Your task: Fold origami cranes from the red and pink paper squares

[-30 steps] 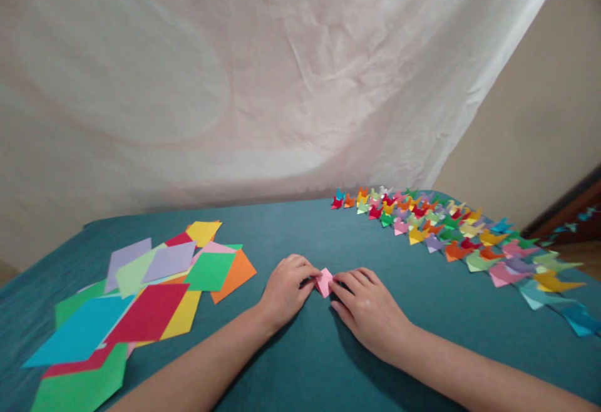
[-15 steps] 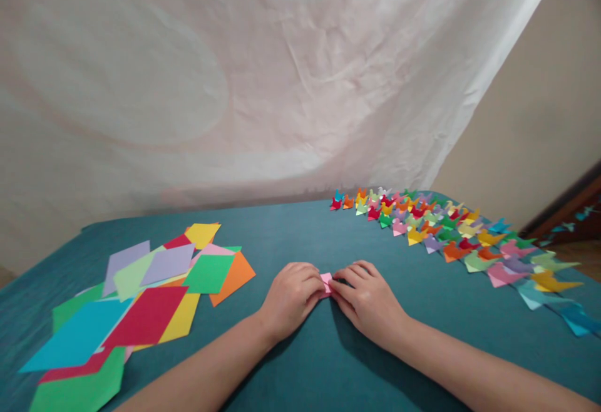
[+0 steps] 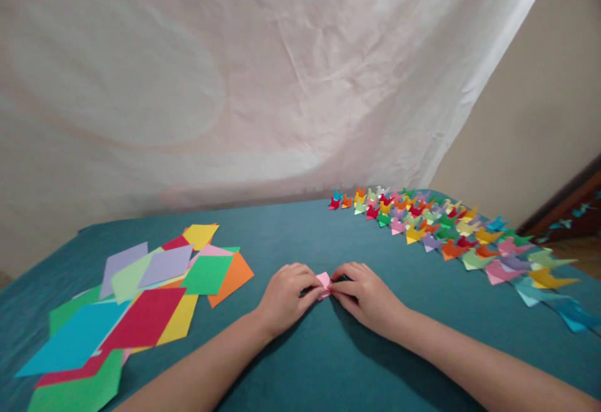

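Note:
A small folded piece of pink paper [image 3: 323,280] is between my two hands, low over the middle of the blue-green table [image 3: 282,236]. My left hand [image 3: 292,292] pinches its left side between thumb and fingers. From the other side, the fingertips of my right hand [image 3: 364,293] close on its right edge. Fingers cover part of the paper, so its full folded shape cannot be made out.
Loose coloured paper sheets, among them a red sheet [image 3: 145,317] and a blue sheet [image 3: 77,334], overlap on the left. Several rows of small folded paper birds [image 3: 453,249] cover the right side. A pale hanging cloth [image 3: 263,86] backs the table.
The pink paper has turned slightly between my fingers, and more of its face shows. My right fingers have shifted a little on its edge. The view has moved slightly.

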`<control>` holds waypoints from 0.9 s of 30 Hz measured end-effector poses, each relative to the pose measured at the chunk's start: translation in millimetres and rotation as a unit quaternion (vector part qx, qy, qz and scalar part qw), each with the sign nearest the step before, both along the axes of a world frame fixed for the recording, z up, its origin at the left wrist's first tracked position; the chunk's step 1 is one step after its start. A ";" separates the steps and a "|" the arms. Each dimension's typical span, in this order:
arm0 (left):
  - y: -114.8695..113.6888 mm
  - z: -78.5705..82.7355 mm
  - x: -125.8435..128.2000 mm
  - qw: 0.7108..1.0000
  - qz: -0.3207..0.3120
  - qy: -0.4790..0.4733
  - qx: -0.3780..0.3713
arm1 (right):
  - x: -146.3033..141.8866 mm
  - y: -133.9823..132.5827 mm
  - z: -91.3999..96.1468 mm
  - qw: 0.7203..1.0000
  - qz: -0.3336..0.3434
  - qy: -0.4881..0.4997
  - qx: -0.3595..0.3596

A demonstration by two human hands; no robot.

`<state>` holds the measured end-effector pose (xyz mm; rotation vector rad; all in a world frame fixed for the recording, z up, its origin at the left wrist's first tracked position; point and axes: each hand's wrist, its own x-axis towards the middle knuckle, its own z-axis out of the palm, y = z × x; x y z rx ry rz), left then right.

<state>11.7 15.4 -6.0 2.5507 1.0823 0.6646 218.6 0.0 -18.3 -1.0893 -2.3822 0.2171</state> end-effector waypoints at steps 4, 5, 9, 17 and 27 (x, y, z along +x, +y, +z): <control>1.4 1.6 0.2 0.999 0.020 -0.019 -0.033 | 3.9 7.4 3.3 0.997 -0.002 0.044 -0.066; 1.7 1.8 0.4 0.999 0.022 -0.024 -0.041 | 4.3 9.7 4.1 0.995 -0.005 0.055 -0.081; 2.6 2.7 2.0 0.997 0.033 -0.045 -0.060 | 3.6 17.1 4.9 0.988 -0.018 0.088 -0.122; 4.3 0.1 4.4 0.993 0.048 -0.080 -0.069 | -0.6 19.8 0.7 0.987 -0.040 0.098 -0.118; 6.3 -0.8 1.6 0.993 0.016 -0.084 -0.080 | 0.1 24.2 -3.0 0.985 -0.037 0.105 -0.134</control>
